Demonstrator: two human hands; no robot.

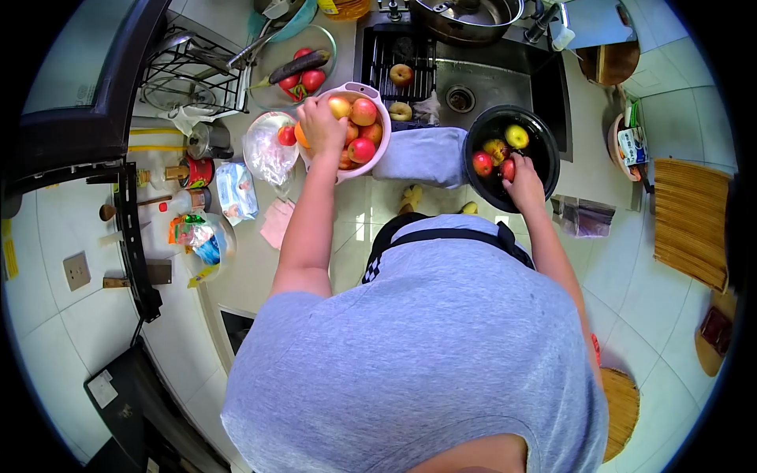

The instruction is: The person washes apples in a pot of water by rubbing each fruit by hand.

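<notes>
My left hand (322, 126) is over a pink colander (384, 154) heaped with apples and orange-coloured fruit. Its fingers curl round a yellow-red apple (340, 106) at the top of the heap. On the right, a black basin (555, 158) holds several fruits, among them a yellow apple (516, 136) and a red apple (482, 163). My right hand (525, 186) reaches over the basin's near edge, its fingers closed on another red apple (508, 169). Part of that apple is hidden by the fingers.
Behind the basin lies a metal sink (489, 75) with a black rack (378, 71) carrying fruit. A grey towel (420, 158) hangs between colander and basin. Left stand a glass bowl (331, 47) with an eggplant (300, 67) and a plastic-covered bowl (266, 154).
</notes>
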